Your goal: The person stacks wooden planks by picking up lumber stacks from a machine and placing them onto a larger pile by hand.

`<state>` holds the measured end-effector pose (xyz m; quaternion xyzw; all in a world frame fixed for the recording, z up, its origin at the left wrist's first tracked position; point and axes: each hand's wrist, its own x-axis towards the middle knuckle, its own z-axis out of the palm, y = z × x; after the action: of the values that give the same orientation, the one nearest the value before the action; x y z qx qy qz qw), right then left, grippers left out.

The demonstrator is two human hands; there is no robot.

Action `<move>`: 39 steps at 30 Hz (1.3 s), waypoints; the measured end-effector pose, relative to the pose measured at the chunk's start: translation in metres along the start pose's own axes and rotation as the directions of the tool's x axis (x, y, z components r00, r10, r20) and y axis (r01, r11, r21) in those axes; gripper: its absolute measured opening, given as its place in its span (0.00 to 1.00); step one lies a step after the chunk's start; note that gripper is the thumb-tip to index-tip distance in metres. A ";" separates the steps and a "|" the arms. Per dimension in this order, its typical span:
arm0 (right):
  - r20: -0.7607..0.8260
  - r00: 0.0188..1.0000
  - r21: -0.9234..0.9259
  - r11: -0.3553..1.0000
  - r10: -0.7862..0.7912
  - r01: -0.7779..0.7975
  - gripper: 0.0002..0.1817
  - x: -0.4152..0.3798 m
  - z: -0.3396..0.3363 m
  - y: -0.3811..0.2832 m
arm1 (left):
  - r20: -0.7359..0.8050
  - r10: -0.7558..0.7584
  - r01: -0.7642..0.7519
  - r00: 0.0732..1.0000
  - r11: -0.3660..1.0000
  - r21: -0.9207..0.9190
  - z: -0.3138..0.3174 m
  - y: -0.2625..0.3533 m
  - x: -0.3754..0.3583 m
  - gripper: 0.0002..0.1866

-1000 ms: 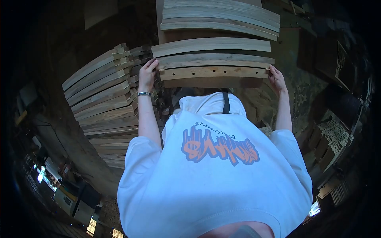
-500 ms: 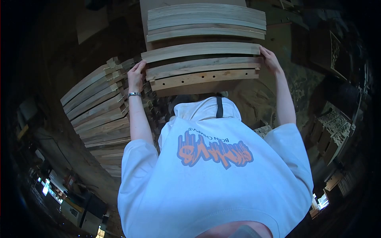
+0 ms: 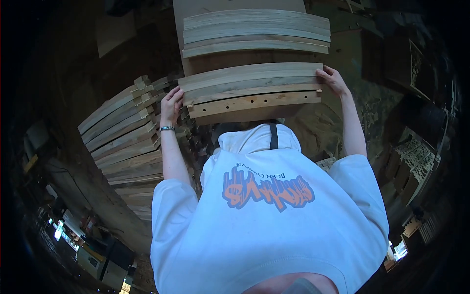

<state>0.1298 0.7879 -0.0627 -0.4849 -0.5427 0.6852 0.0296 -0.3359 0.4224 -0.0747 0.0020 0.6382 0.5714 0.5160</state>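
A curved wooden slat spans the space between my two hands. My left hand is closed at its left end, thumb on top. At the right end, my right hand grips the same slat with thumb and fingers. Directly against its near side lies another curved slat. Nearer my body is a wooden piece with several dark holes along its face. Beyond the held slat, a stack of curved slats rests on a flat board.
To the left stands a large pile of curved wooden pieces with staggered ends. On the right, a rack of small wood pieces stands near a dark box. Sawdust-like debris covers the floor.
Both hands have drawn the held slat toward my body. The gap between it and the nearer slat has closed, while the gap to the far stack has widened.
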 end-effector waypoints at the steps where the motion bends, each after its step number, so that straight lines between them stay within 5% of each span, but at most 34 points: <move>1: 0.020 1.000 0.060 0.998 -0.006 0.004 0.31 -0.001 0.000 0.002 | 0.060 0.020 -0.018 0.998 0.999 -0.035 0.000 0.000 0.002 0.21; 9: 0.054 0.986 0.023 0.987 0.160 -0.161 0.32 0.013 -0.017 0.000 | 0.128 -0.021 0.008 0.992 0.995 0.100 0.002 0.017 0.031 0.24; 12: -0.110 0.993 0.438 0.899 0.032 0.020 0.30 0.033 -0.020 -0.008 | 0.068 -0.069 0.064 0.995 0.995 0.082 0.001 0.025 0.042 0.24; 14: -0.169 0.985 0.376 0.926 0.037 0.030 0.27 0.039 -0.021 -0.022 | -0.008 -0.110 0.111 0.994 0.991 0.078 0.008 0.032 0.058 0.25; 16: -0.188 0.982 0.167 0.986 0.014 0.017 0.28 0.043 -0.010 -0.034 | -0.060 0.150 -0.144 0.987 0.985 0.098 0.027 0.050 0.079 0.24; 19: -0.195 0.974 -0.013 0.993 0.116 -0.121 0.30 0.035 0.009 -0.062 | -0.147 0.189 -0.129 0.971 0.929 0.346 0.043 0.064 0.095 0.24; 23: -0.102 0.989 0.010 0.994 0.111 -0.110 0.33 0.042 -0.003 -0.040 | -0.165 0.197 -0.132 0.966 0.931 0.341 0.036 0.054 0.074 0.21; 25: -0.098 0.988 -0.227 0.964 0.120 -0.140 0.34 0.023 -0.001 -0.048 | -0.142 0.185 -0.129 0.972 0.935 0.332 0.025 0.039 0.063 0.21; 29: -0.099 0.987 -0.055 0.989 0.129 -0.134 0.34 0.017 -0.001 -0.025 | -0.106 0.128 -0.104 0.986 0.974 0.203 0.022 0.034 0.050 0.20; 39: 0.015 0.992 -0.127 0.984 0.127 -0.124 0.34 0.022 -0.011 -0.032 | -0.003 0.060 -0.059 0.998 0.989 0.135 0.019 0.043 0.055 0.21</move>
<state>0.1106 0.8210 -0.0514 -0.5112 -0.5534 0.6556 -0.0505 -0.3742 0.4834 -0.0758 0.0539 0.6770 0.5420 0.4950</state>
